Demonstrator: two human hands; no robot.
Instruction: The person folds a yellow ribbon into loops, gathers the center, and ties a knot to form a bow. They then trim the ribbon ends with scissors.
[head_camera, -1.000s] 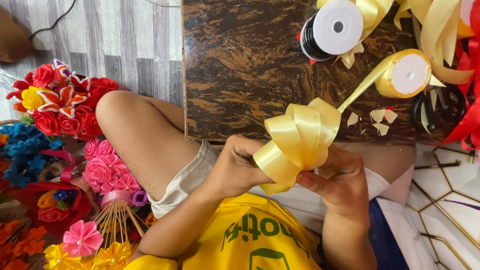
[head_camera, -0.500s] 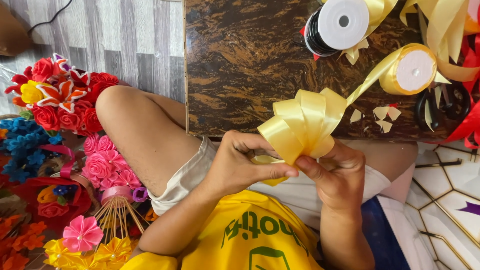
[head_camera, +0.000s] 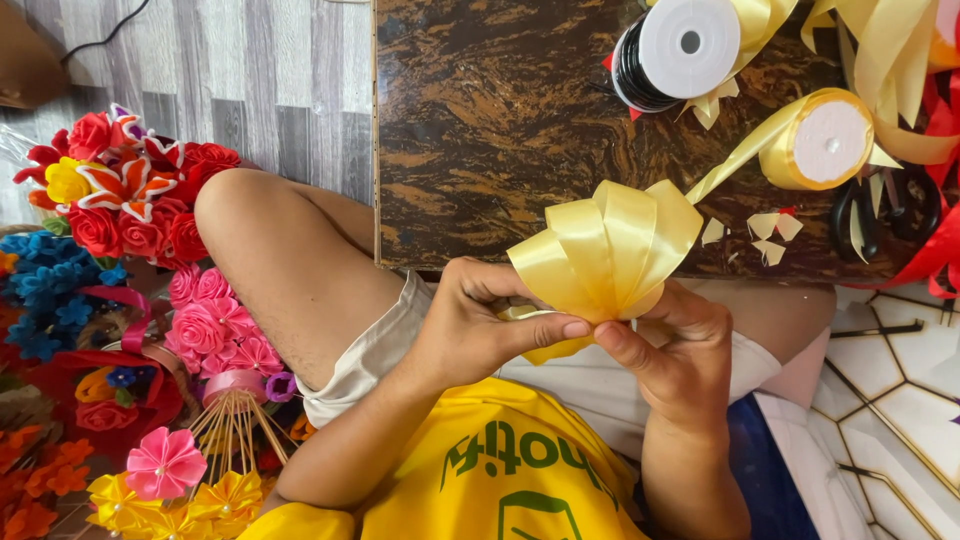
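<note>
The pinched base of the bow (head_camera: 610, 250) is hidden between the left hand (head_camera: 480, 330) and right hand (head_camera: 680, 350). Beyond the grip, scissors (head_camera: 890, 205) lie partly under ribbons (head_camera: 900, 60) that the top and right edges cut off.

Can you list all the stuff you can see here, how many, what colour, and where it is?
ribbon loops: one bunch, pale yellow, pinched in both hands
ribbon roll: one, yellow, on the table, strand running to the loops
spool: one, black with white end, table top
scissors: one pair, black, table right
table: one, brown marbled
ribbon flowers: many, red, pink, blue, yellow, orange, floor left
left hand: pinching loops
right hand: pinching loops
</note>
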